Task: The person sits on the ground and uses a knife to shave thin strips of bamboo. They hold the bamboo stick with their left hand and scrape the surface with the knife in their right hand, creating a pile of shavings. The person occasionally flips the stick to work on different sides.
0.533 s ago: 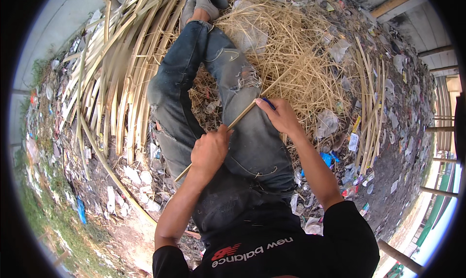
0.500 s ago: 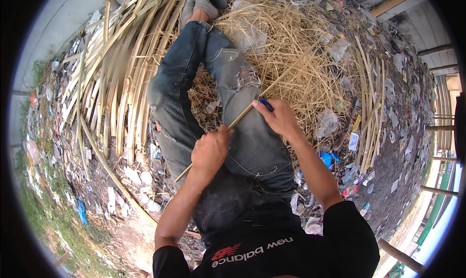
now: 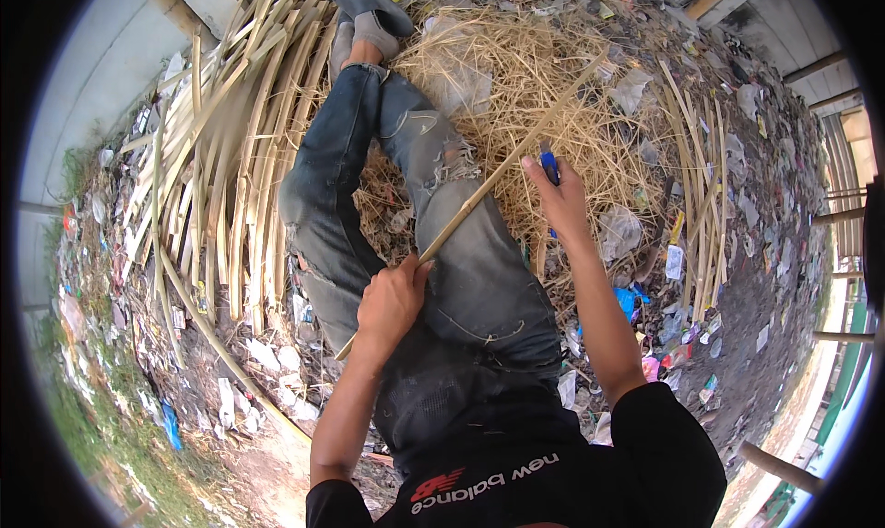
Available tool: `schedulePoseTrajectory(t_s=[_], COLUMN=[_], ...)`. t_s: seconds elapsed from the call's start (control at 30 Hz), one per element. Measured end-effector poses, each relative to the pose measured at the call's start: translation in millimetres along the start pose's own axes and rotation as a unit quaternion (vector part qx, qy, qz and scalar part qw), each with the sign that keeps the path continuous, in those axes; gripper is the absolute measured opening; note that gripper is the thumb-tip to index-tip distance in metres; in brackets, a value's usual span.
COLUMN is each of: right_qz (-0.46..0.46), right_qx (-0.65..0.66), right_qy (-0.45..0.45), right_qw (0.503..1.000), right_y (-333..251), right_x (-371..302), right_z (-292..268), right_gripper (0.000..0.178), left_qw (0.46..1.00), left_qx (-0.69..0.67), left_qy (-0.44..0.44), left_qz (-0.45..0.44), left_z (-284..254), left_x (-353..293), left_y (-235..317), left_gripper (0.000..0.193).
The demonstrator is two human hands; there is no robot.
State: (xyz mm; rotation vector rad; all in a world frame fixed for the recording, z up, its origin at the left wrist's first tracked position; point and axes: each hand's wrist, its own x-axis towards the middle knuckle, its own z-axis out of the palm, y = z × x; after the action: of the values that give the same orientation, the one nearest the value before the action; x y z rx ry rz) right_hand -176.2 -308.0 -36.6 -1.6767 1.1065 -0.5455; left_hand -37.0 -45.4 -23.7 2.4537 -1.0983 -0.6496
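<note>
My left hand (image 3: pixel 391 299) is closed round a long, thin bamboo strip (image 3: pixel 477 196). The strip slants across my jeans, from beside my left wrist up to the far right over the straw. My right hand (image 3: pixel 564 203) grips a blue-handled cutter knife (image 3: pixel 550 166), just right of the strip and apart from it. The knife's blade is hard to make out. Below the strip, my outstretched legs in torn jeans (image 3: pixel 461 251) cross near the ankles.
Many bamboo strips (image 3: pixel 249 187) lie in a pile at the left. A heap of thin shavings (image 3: pixel 525 76) spreads beyond my legs. More strips (image 3: pixel 705 205) rest at the right, on litter-strewn ground. A pale wall (image 3: pixel 88 94) stands at the far left.
My right hand, with the knife, has moved right and away from me, off the strip. The strip's far end appears slightly higher. My left hand keeps its hold, shifting slightly nearer to me.
</note>
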Motion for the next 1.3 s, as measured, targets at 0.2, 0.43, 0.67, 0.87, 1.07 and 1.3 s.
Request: schedulePoseTrajectory(t_s=[0.2,0.43,0.67,0.87,1.07,1.3], right_qz=[-0.015,-0.004,-0.04,-0.114,-0.121,0.019], right_qx=[-0.105,-0.257,-0.289,-0.263,-0.214,0.009], right_qy=[-0.052,0.058,-0.07,-0.119,-0.129,-0.373], right_qw=[0.993,0.965,0.954,0.951,0.961,0.928], right_y=[17.7,46.7,29.5,9.8,8.6,26.1], right_x=[-6.4,42.6,8.4,-39.0,-43.2,-11.8], right_z=[42.6,0.1,17.9,46.3,42.3,25.2], right_gripper=[0.068,0.062,0.059,0.058,0.058,0.065], left_qw=[1.0,0.996,0.996,0.996,0.995,0.997], left_qx=[0.028,0.058,0.074,0.069,0.073,0.046], left_qy=[-0.007,0.053,0.034,0.042,0.061,0.057], left_qz=[-0.003,0.04,0.021,0.026,0.034,0.0], left_z=[-4.1,-26.2,-25.1,-9.3,6.8,3.0], left_x=[-4.4,-40.7,-45.7,-33.5,-17.6,-17.9], left_y=[0.6,-29.0,-25.5,-12.0,3.0,2.4], left_gripper=[0.028,0.025,0.024,0.025,0.025,0.023])
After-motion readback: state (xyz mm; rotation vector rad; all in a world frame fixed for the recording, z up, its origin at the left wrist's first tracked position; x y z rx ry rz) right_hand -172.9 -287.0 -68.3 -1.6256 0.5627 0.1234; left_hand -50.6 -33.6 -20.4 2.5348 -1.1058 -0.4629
